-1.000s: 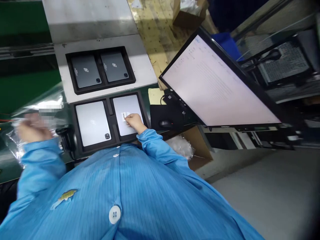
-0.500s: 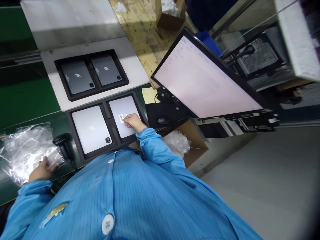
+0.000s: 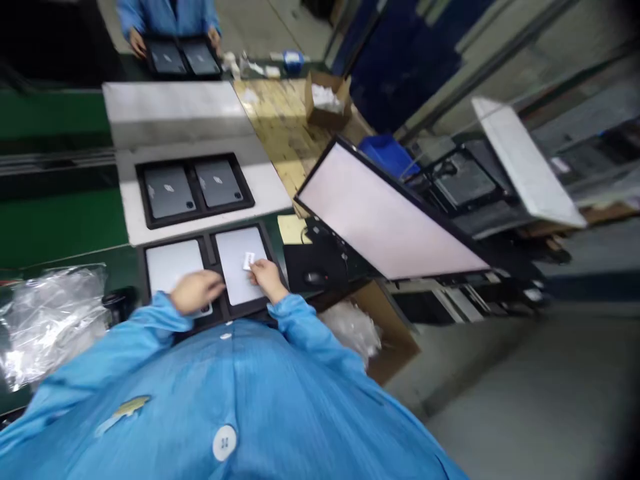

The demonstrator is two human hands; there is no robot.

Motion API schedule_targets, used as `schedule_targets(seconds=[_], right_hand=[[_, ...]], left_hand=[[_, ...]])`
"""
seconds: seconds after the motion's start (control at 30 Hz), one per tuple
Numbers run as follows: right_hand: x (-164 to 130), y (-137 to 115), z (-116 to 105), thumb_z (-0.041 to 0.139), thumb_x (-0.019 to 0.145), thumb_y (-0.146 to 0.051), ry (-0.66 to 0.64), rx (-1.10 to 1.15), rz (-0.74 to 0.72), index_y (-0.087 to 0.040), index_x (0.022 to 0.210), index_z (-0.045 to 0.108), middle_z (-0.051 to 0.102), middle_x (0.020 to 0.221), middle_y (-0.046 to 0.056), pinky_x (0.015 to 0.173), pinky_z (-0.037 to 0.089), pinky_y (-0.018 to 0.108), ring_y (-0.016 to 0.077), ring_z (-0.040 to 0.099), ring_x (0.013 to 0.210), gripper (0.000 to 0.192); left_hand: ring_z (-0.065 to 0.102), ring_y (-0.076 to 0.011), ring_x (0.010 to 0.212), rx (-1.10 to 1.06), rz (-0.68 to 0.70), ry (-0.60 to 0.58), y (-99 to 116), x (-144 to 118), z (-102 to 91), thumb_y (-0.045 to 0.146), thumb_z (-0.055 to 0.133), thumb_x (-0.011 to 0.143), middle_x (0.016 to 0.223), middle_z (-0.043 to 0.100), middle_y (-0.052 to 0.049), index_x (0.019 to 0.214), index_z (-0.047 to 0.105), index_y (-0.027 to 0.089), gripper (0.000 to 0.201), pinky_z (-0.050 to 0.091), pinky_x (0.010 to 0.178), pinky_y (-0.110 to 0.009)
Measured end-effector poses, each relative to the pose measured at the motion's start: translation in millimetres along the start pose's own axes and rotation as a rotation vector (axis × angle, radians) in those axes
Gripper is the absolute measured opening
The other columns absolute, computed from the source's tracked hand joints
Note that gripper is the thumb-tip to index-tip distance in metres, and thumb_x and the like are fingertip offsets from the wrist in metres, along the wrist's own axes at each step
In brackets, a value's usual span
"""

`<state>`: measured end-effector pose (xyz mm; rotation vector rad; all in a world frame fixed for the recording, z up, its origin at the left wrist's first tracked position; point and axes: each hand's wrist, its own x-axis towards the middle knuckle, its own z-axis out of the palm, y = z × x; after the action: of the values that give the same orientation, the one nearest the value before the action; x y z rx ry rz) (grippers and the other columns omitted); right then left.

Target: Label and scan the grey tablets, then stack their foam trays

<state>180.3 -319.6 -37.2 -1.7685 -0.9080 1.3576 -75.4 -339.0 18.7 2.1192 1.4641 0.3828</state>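
Right fingers [image 3: 258,269]: you had them pinched on the small label [image 3: 249,261], over the right pale tablet [image 3: 237,277]; contact unclear.
Left fingers [image 3: 210,287]: blurred above the left pale tablet [image 3: 173,260]; can't tell if together.
Tablets: done, seemingly; pale pair sat in the near tray [image 3: 271,247], dark tablets [image 3: 169,191] in the far tray [image 3: 200,215].
Label: unfinished, seemingly; you hadn't let go.

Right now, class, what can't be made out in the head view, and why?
All in the head view:
- Print on the label: too small and blurred.
- Part of the left silver tablet: covered by the left hand.
- Whether the monitor shows text: blurred.
- Head of the co-worker: cut off by the top edge.
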Motion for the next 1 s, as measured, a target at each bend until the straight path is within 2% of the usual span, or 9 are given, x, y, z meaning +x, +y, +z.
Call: schedule_targets(seconds=[0.07,0.13,0.27,0.37,0.53,0.67,0.77,1.0], right_hand=[[-13,7,-20,0.071,0.078,-0.049,0.055,0.019,-0.118,-0.02,0.064,0.049,0.049,0.047,-0.006,0.041,0.031,0.018,0.0082,0.045,0.043,0.039],[-17,19,-46,0.069,0.073,-0.06,0.069,0.039,-0.186,-0.021,0.066,0.05,0.048,0.049,-0.006,0.042,0.032,0.021,0.009,0.043,0.043,0.044],[-11,45,-96,0.07,0.062,-0.066,0.049,-0.008,-0.133,-0.02,0.07,0.056,0.046,0.049,-0.006,0.041,0.03,0.022,0.01,0.04,0.042,0.049],[-10,58,-118,0.07,0.058,-0.067,0.045,-0.044,-0.083,-0.02,0.07,0.057,0.046,0.049,-0.005,0.042,0.033,0.023,0.0114,0.042,0.044,0.05],[-8,67,-132,0.069,0.056,-0.066,0.028,-0.072,-0.06,-0.021,0.068,0.056,0.045,0.048,-0.005,0.042,0.033,0.023,0.0111,0.04,0.044,0.048],[3,59,-142,0.067,0.057,-0.066,0.004,-0.152,-0.079,-0.022,0.066,0.054,0.045,0.05,-0.004,0.043,0.034,0.023,0.0109,0.041,0.045,0.047],[10,50,-147,0.065,0.056,-0.068,0.011,-0.182,-0.087,-0.022,0.066,0.054,0.046,0.051,-0.004,0.044,0.036,0.024,0.0115,0.042,0.046,0.049],[21,50,-143,0.063,0.059,-0.068,-0.029,-0.26,-0.085,-0.022,0.07,0.056,0.048,0.054,-0.003,0.047,0.039,0.026,0.0133,0.046,0.049,0.048]], left_hand=[[0.061,-0.0232,0.11,0.048,0.154,-0.018,30,17,30.6,0.053,0.056,0.099,0.123,0.064,-0.012,0.119,0.065,0.016,0.043,0.05,0.1,-0.044],[0.06,-0.0251,0.114,0.118,0.272,-0.013,45,36,55.2,0.05,0.06,0.098,0.13,0.06,-0.013,0.127,0.062,0.015,0.045,0.051,0.101,-0.047],[0.058,-0.0269,0.12,0.247,0.436,-0.023,57,77,91.2,0.047,0.062,0.098,0.135,0.057,-0.014,0.133,0.059,0.016,0.046,0.05,0.103,-0.05],[0.056,-0.0269,0.12,0.301,0.507,-0.05,63,97,116.4,0.048,0.061,0.098,0.135,0.057,-0.013,0.13,0.061,0.016,0.045,0.047,0.105,-0.05],[0.054,-0.0226,0.108,0.369,0.601,-0.039,68,116,154.3,0.041,0.061,0.098,0.112,0.067,-0.009,0.103,0.069,0.019,0.024,0.041,0.103,-0.042],[0.054,-0.0217,0.099,0.413,0.697,0.041,66,127,172.7,0.043,0.061,0.099,0.098,0.068,-0.006,0.086,0.068,0.018,0.028,0.039,0.098,-0.043],[0.055,-0.0215,0.099,0.388,0.699,0.058,63,130,178.9,0.042,0.059,0.1,0.098,0.069,-0.006,0.087,0.068,0.018,0.029,0.039,0.096,-0.044],[0.055,-0.0204,0.116,0.34,0.696,0.086,47,118,184.2,0.035,0.052,0.103,0.106,0.071,-0.003,0.094,0.067,0.02,0.023,0.031,0.112,-0.047]])
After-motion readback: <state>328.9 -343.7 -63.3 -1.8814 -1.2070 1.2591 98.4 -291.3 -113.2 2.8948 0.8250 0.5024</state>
